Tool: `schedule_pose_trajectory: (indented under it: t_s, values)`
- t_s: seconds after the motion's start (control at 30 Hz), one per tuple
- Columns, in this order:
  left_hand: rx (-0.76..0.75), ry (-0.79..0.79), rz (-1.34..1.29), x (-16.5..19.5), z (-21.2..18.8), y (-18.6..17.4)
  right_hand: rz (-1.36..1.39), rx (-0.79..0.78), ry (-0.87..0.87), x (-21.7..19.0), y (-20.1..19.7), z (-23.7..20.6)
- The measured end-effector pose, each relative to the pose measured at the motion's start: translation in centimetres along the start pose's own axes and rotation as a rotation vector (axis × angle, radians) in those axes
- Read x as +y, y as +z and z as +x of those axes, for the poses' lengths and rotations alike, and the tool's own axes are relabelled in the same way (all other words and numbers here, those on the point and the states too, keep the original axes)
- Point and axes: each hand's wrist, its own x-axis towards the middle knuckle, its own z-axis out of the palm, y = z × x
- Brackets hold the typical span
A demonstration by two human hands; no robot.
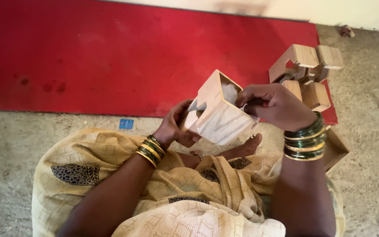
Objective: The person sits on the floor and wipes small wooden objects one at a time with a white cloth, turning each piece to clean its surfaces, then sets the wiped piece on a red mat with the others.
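Observation:
I sit on the floor and hold a pale wooden box-shaped piece [218, 112] above my lap. My left hand [175, 125] grips its lower left side from beneath. My right hand [273, 105] is closed on the upper right rim, fingers reaching into the hollow, where something pale like sandpaper or cloth shows; I cannot tell which. Both wrists wear green and gold bangles.
A pile of similar wooden pieces [308, 72] lies on the right end of a red mat [110, 57]. Another wooden piece [336, 149] sits by my right forearm. A small blue card [126, 123] lies on the concrete floor. My bare foot [246, 147] rests below the box.

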Motion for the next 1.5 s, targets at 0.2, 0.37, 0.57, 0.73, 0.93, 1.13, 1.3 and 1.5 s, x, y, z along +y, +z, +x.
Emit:
schedule_pose_trajectory:
  t_s: [0.2, 0.37, 0.57, 0.73, 0.93, 1.13, 1.3, 1.5]
  values:
    - [-0.097, 0.046, 0.049, -0.8, 0.3, -0.1, -0.863, 0.21, -0.044, -0.1, 0.3, 0.8]
    - [-0.06, 0.054, 0.173, -1.0, 0.4, -0.1, -0.618, -0.028, 0.213, -0.7, 0.7, 0.0]
    - [0.054, -0.077, 0.009, -0.9, 0.5, -0.2, -0.289, 0.076, 0.324, -1.3, 0.0, -0.1]
    - [-0.034, -0.085, -0.015, -1.3, 0.6, -0.2, -0.492, 0.399, 0.203, -0.1, 0.7, 1.4]
    - [-0.161, -0.023, 0.095, -2.0, 0.4, 0.0, -0.559, 0.445, -0.152, 2.9, 1.3, 2.5]
    - [0.032, -0.17, -0.006, -1.5, 0.4, 0.3, -0.792, 0.486, 0.227, 6.3, -0.2, 2.1]
    - [0.033, -0.178, -0.258, -0.5, -0.1, 0.8, 0.059, 0.518, 0.149, 10.8, 1.5, 3.9]
    - [0.054, -0.304, -0.523, -0.9, -0.4, 0.2, -0.132, 0.349, 0.185, 13.6, 8.0, 5.9]
